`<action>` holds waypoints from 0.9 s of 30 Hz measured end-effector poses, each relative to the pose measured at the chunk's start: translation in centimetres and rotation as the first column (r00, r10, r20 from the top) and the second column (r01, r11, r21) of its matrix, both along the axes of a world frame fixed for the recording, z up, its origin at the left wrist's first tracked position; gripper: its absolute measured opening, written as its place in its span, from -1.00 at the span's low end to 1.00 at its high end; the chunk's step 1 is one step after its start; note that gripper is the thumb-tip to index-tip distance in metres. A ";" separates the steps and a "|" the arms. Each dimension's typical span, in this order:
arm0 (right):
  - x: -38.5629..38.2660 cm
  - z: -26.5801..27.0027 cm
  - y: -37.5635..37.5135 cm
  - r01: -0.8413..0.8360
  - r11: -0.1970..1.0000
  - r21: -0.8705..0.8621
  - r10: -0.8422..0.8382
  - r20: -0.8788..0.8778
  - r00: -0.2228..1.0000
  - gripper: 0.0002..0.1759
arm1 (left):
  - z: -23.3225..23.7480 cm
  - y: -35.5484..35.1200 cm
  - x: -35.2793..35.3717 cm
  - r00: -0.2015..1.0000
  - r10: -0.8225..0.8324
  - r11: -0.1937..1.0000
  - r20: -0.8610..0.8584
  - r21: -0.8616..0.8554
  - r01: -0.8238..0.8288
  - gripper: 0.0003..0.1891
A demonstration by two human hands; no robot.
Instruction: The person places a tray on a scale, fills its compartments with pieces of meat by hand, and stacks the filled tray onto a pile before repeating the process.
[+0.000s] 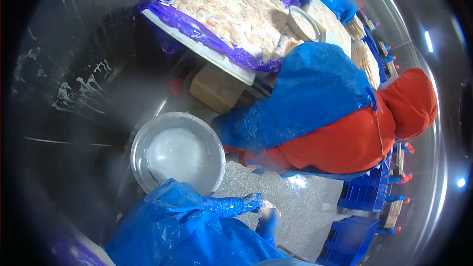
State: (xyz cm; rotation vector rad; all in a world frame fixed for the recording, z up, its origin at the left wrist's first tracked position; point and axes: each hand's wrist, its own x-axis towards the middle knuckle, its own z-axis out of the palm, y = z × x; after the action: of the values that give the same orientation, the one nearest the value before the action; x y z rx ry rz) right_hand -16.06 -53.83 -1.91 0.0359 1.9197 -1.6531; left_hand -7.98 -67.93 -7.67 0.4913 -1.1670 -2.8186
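The view is turned sideways. My left hand [253, 202], in a blue glove with a wet blue sleeve, is closed near the bottom middle, against a small pale thing [267, 206] too blurred to name. Close to it is my right hand [266, 225], mostly smeared by a blur, so its fingers do not show. A blue plastic garment [192, 236] covers my body. Beside my left arm is a round metal basin [220, 167] with a whitish bottom; the arm's garment overlaps its rim.
A co-worker in a red hooded suit and blue apron [320, 93] bends near a tray lined with purple plastic [197, 32], heaped with pale, wet pieces [231, 5]. A second basin [295, 22] sits at its edge. Blue crates [352, 236], a cardboard box [217, 88] and other workers stand around.
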 end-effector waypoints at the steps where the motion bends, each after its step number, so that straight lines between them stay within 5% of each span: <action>1: 0.3 0.3 -0.1 -0.039 0.998 -0.043 0.038 -0.016 0.999 -0.65 | -0.2 0.2 -0.1 1.000 -0.002 1.000 0.000 0.002 0.002 -0.48; 6: 0.4 0.2 1.4 -0.021 1.000 -0.006 0.021 0.032 0.999 -0.65 | -1.0 2.0 -1.8 0.999 0.043 0.999 -0.030 0.021 -0.043 -0.49; 7: 0.6 0.5 1.2 0.001 0.999 -0.043 0.000 0.024 1.000 -0.68 | 0.1 2.0 -1.9 0.993 0.099 0.994 -0.065 0.063 -0.095 -0.65; 17: 1.1 1.8 11.6 0.123 0.992 0.023 -0.125 0.219 0.968 -0.68 | 9.1 5.8 -5.6 0.965 -0.187 0.842 -0.182 -0.536 0.062 -0.68; 18: 1.1 0.9 13.9 0.200 0.980 0.009 -0.195 0.276 0.941 -0.69 | 10.2 7.5 -5.9 0.960 -0.215 0.834 -0.181 -0.545 0.084 -0.68; 20: 2.4 2.3 16.3 0.299 0.954 0.010 -0.292 0.260 0.921 -0.72 | 12.4 11.3 -6.7 0.971 -0.104 0.952 -0.215 -0.303 0.035 -0.74; 21: 2.3 1.3 19.1 0.303 0.952 -0.032 -0.284 0.271 0.920 -0.72 | 11.7 12.2 -7.7 0.908 -0.196 0.784 -0.371 -0.615 -0.082 -0.69; 22: 2.3 1.1 21.4 0.315 0.946 -0.081 -0.282 0.282 0.917 -0.72 | 12.7 13.4 -8.2 0.896 -0.258 0.765 -0.360 -0.643 -0.037 -0.69; 24: 3.2 2.4 25.1 0.519 0.850 -0.095 -0.505 0.137 0.852 -0.66 | 14.8 16.2 -8.7 0.788 -0.564 0.507 -0.249 -0.857 0.092 -0.69; 25: 4.1 3.8 26.7 0.482 0.851 -0.207 -0.492 0.003 0.870 -0.51 | 15.8 17.7 -8.7 0.721 -0.663 0.435 -0.203 -0.888 0.150 -0.69; 27: 5.3 4.7 28.6 0.632 0.665 -0.399 -0.703 -0.046 0.710 -0.42 | 17.8 20.8 -8.3 0.581 -0.782 0.456 -0.225 -0.842 0.288 -0.67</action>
State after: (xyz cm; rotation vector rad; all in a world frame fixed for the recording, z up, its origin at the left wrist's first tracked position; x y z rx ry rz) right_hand -10.72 -25.24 2.80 0.5207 1.8158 -2.5756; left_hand -16.28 -47.09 10.14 -0.9922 -2.3907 -2.1327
